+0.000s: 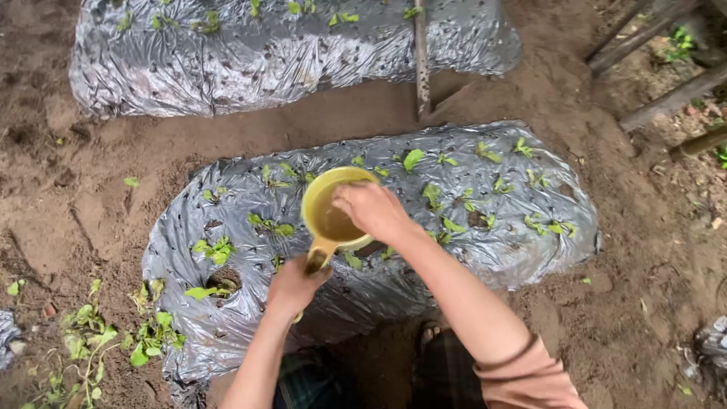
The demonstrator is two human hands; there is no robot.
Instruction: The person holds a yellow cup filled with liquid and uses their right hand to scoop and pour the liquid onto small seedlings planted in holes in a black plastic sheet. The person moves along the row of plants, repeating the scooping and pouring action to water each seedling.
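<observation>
Seen from above: yellow cup (pixel 331 213) of muddy water, held over a plastic-covered bed (pixel 227 303) w/ seedlings (pixel 216 250) poking thru holes. Left hand (pixel 294 289) wrapped tight round the handle, which points back toward the body; right hand (pixel 372 210) nearer the bowl, fingers curled over the far rim, dipping in. Second covered bed (pixel 227 68) beyond, bare soil (pixel 76 204) between.

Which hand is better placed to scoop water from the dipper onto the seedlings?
Right hand: probably, as it sits at the yellow dipper's rim over the water. Left hand grips the handle.
</observation>
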